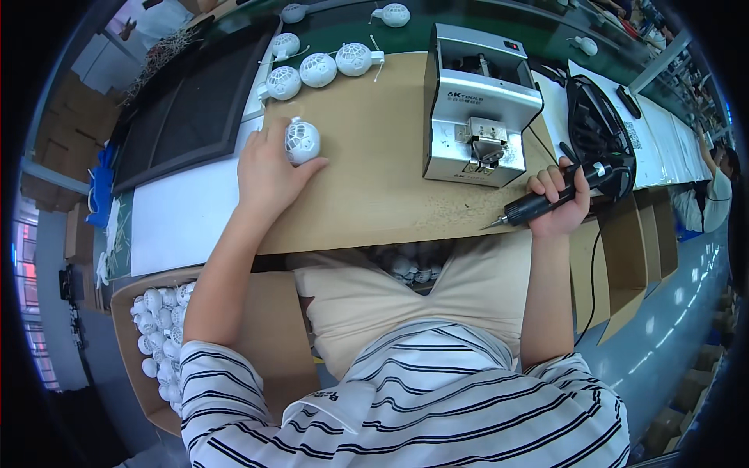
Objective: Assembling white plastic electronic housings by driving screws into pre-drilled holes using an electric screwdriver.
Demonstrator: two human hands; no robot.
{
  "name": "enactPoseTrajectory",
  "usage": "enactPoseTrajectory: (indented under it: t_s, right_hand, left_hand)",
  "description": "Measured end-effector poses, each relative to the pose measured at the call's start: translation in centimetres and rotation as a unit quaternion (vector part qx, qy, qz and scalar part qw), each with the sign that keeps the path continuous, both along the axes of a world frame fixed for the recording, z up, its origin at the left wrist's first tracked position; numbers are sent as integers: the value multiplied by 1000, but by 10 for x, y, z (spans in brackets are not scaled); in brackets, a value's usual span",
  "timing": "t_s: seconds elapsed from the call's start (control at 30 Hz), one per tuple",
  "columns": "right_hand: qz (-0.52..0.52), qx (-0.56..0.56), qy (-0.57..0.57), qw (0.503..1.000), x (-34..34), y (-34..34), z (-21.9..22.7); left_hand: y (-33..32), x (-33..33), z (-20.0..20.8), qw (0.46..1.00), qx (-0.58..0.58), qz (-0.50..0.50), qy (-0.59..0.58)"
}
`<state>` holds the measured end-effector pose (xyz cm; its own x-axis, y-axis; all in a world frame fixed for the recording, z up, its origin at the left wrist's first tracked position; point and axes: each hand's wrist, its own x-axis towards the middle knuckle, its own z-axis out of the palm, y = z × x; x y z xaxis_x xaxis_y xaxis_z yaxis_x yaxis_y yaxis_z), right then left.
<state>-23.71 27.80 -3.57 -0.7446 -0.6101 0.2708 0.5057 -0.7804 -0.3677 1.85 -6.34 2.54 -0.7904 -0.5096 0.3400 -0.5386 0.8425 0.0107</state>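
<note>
My left hand (pixel 270 169) is closed around the side of a white ball-shaped housing (pixel 303 142) with a web-like pattern, at the left part of the brown work board (pixel 367 140). In my right hand (pixel 563 204) is a black electric screwdriver (pixel 532 209), its thin bit pointing left over the board's front edge. Just beyond that hand stands a silver and black screw feeder (pixel 480 109). Several similar white balls (pixel 318 70) sit in a group at the board's far left, some with thin wires sticking out.
At my left, a cardboard box (pixel 269 327) holds many white balls. A dark framed panel (pixel 187 109) lies at the far left. Black coiled cables (pixel 597 117) lie right of the feeder. Open cartons (pixel 624 249) stand at the right. More balls rest on the green conveyor (pixel 406 39) behind.
</note>
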Motion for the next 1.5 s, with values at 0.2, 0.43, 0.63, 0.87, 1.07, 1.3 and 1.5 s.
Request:
enactPoseTrajectory:
  t_s: [0.2, 0.43, 0.63, 0.87, 1.07, 1.3, 1.5]
  right_hand:
    - [-37, 13, -29, 999, 12, -4, 24]
    - [43, -67, 108, 991, 53, -11, 104]
    - [-319, 126, 354, 870, 91, -50, 164]
    - [-428, 175, 376, 803, 101, -88, 130]
    - [-363, 236, 362, 825, 102, -71, 143]
    - [-144, 88, 371, 913, 142, -83, 116]
    - [-125, 81, 377, 914, 140, -89, 110]
  left_hand:
    - [28, 6, 16, 544, 777, -153, 278]
    - [56, 7, 8, 480, 839, -176, 186]
    - [81, 4, -7, 821, 481, -278, 135]
    - [77, 5, -32, 865, 331, -350, 140]
    - [76, 5, -35, 864, 325, -355, 148]
    - [78, 5, -37, 864, 318, -361, 149]
    - [78, 5, -35, 865, 316, -361, 150]
